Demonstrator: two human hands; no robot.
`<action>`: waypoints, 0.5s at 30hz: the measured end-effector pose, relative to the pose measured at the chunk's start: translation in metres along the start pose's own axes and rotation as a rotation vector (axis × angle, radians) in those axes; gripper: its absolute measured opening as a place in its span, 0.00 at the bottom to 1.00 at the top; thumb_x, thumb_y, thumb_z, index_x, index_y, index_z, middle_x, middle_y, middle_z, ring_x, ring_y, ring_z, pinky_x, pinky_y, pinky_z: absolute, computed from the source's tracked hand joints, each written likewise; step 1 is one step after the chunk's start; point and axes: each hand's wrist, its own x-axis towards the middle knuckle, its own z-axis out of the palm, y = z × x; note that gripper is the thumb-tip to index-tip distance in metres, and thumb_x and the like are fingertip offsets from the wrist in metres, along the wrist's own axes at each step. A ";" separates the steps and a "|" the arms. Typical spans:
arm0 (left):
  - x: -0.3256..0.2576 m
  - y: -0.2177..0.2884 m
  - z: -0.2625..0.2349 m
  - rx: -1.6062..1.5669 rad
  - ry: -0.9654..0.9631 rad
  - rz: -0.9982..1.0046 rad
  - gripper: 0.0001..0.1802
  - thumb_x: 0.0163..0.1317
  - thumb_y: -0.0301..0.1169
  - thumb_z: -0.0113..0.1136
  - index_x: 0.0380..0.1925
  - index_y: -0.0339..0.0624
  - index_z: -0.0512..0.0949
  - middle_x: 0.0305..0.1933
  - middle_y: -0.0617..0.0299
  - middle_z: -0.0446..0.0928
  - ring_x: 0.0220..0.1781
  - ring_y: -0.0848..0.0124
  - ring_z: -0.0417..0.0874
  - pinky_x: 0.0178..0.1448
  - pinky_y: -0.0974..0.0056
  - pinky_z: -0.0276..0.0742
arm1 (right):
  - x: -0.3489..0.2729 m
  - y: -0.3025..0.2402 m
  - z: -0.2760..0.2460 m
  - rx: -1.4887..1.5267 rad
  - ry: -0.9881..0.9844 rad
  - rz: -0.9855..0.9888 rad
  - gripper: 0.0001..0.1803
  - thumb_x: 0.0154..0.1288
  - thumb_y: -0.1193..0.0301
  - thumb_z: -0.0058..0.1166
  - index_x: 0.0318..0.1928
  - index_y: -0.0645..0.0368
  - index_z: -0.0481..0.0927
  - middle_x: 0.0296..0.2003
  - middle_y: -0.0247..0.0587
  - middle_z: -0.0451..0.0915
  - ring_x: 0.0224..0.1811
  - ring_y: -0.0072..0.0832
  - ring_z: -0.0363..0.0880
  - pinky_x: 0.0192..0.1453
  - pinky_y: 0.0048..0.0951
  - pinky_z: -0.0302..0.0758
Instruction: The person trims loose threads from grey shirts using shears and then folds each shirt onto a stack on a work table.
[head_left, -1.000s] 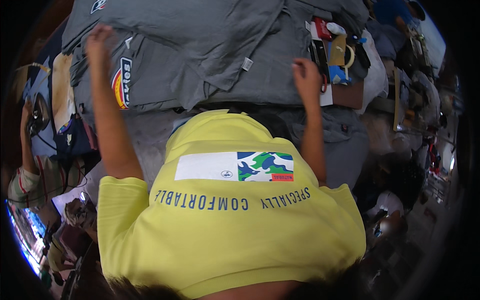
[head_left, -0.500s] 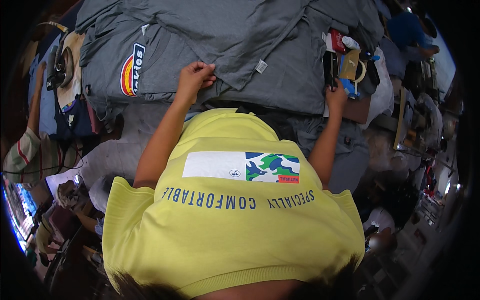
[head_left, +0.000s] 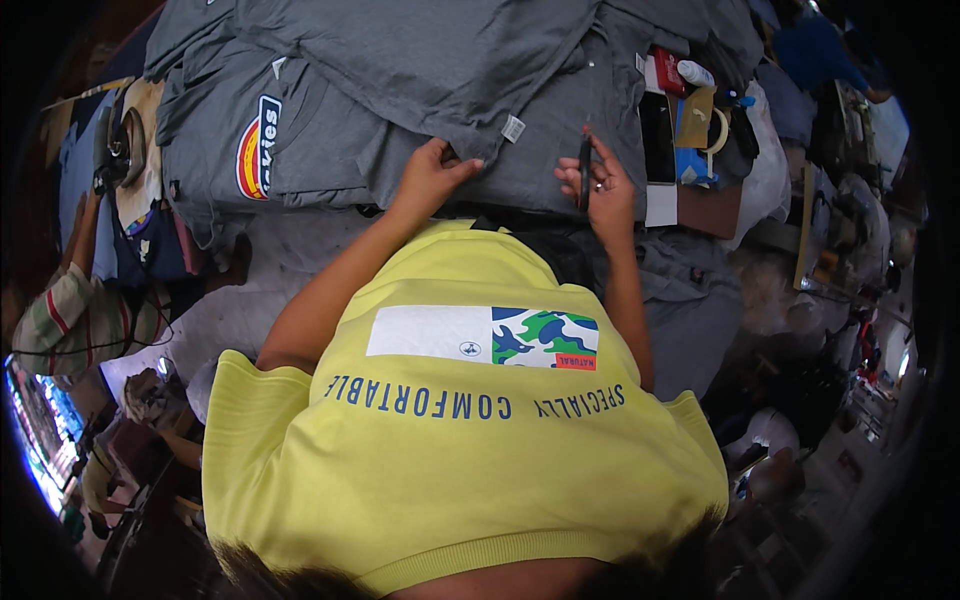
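Note:
Grey T-shirts (head_left: 400, 75) lie in layers across the table, the one at left with a printed yellow, red and white badge (head_left: 258, 150). At the near edge of the top one, my left hand (head_left: 435, 180) is closed, thumb and fingers pinching its cloth. A small white label (head_left: 513, 128) sticks out from that shirt, just right of those fingertips. My right hand (head_left: 610, 195) is closed round a slim black tool with a reddish tip (head_left: 585, 170), held upright above the grey cloth. Its exact kind is not clear.
At the right lie a dark phone (head_left: 656, 138), a red box (head_left: 669, 73), a white bottle (head_left: 695, 73), a tape roll (head_left: 718, 130) and a brown board (head_left: 708, 208). A co-worker's striped sleeve (head_left: 55, 315) and an iron (head_left: 128, 145) are at the left.
My right hand has come left from the items at the right, now with the slim black tool in it. My left hand has shifted right along the shirt's edge.

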 end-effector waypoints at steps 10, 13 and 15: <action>-0.001 0.014 0.010 -0.010 0.136 0.175 0.12 0.49 0.23 0.62 0.33 0.31 0.73 0.30 0.60 0.78 0.32 0.77 0.77 0.35 0.74 0.71 | -0.018 0.023 0.001 -0.161 -0.167 -0.140 0.29 0.51 0.85 0.54 0.56 0.56 0.68 0.33 0.34 0.76 0.32 0.17 0.74 0.35 0.16 0.71; -0.012 0.037 0.013 -0.243 0.081 0.102 0.13 0.49 0.22 0.61 0.36 0.31 0.72 0.33 0.58 0.78 0.34 0.75 0.78 0.37 0.73 0.72 | -0.023 0.020 0.000 -0.314 -0.161 -0.114 0.31 0.43 0.77 0.65 0.52 0.55 0.70 0.28 0.32 0.74 0.28 0.16 0.71 0.32 0.18 0.70; -0.018 0.043 0.014 -0.432 0.036 0.031 0.14 0.49 0.21 0.61 0.37 0.32 0.71 0.34 0.57 0.78 0.34 0.74 0.78 0.38 0.72 0.74 | -0.028 0.006 0.008 -0.483 -0.145 -0.102 0.34 0.38 0.71 0.70 0.50 0.54 0.71 0.25 0.31 0.72 0.26 0.16 0.70 0.31 0.19 0.70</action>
